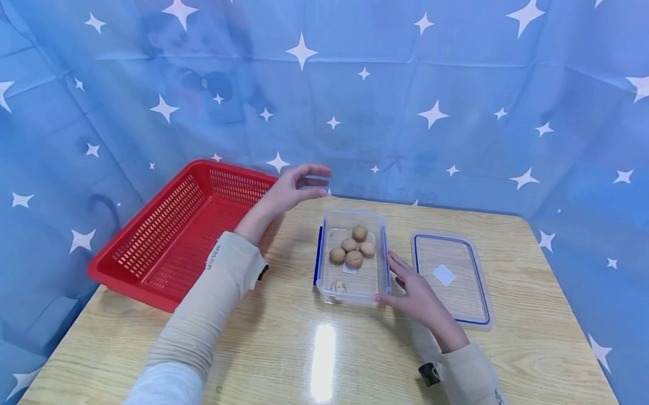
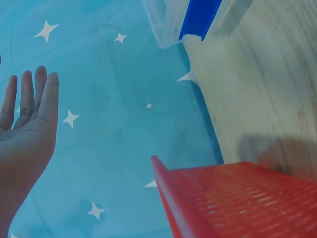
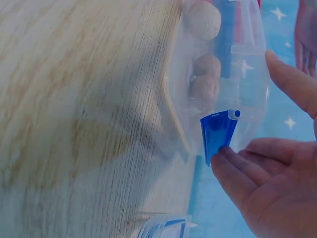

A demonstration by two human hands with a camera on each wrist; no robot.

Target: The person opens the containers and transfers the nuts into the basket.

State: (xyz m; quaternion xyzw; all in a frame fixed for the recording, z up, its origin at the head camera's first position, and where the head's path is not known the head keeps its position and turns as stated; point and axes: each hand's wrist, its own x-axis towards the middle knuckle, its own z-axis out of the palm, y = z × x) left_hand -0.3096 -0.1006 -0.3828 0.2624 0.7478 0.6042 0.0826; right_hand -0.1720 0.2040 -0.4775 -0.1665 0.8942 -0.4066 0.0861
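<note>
Several walnuts (image 1: pixel 354 258) lie in a clear plastic container (image 1: pixel 361 285) with blue clasps. My right hand (image 1: pixel 413 291) touches the container's near right corner, thumb at the front and fingers along the right side. In the right wrist view, the fingertips of the right hand (image 3: pixel 277 173) meet a lowered blue clasp (image 3: pixel 218 131) and the thumb is at the rim. My left hand (image 1: pixel 294 185) is raised in the air between a red basket (image 1: pixel 121 282) and the container. Nothing is in it, and its fingers (image 2: pixel 48 96) are extended.
To the right of the container lies its clear lid (image 1: pixel 469 269), with a blue seal and a white label. The slatted red basket stands on the left of the wooden table (image 1: pixel 268 362). A blue star-patterned curtain (image 1: pixel 358 123) hangs behind the table.
</note>
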